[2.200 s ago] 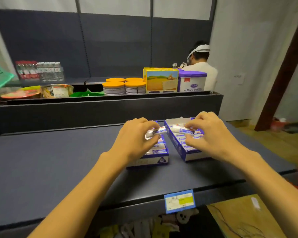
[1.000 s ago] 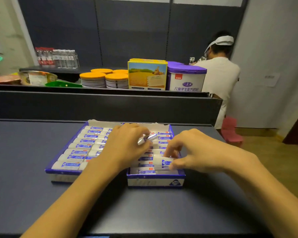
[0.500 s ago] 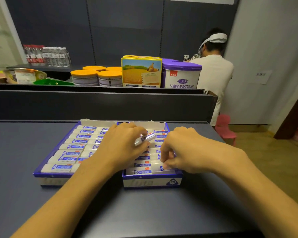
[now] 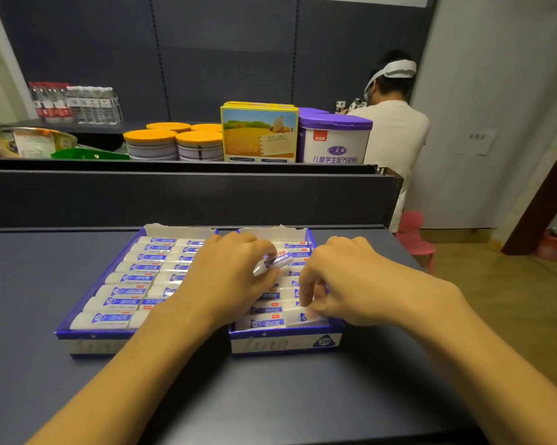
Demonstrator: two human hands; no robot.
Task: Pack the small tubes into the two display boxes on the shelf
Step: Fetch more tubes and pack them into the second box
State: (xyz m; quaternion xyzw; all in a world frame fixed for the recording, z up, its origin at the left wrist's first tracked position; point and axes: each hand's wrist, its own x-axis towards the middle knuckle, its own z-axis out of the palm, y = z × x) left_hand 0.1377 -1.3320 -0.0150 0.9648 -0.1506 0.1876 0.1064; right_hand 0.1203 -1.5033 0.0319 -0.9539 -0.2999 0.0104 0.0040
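The tubes (image 4: 120, 317) lay flat in rows, long axes running left to right, in two blue boxes: the left box (image 4: 91, 343) and the right box (image 4: 283, 343), side by side on a dark shelf (image 4: 270, 406). Behind rose a dark partition with tins (image 4: 174, 144) beyond; another person (image 4: 396, 130) stood by a pale wall. The left hand (image 4: 225, 284) pinched one tube (image 4: 275, 262), tilted up to the right, above the right box. The right hand (image 4: 344, 284) curled, fingertips gripping a tube at that box's front right corner.
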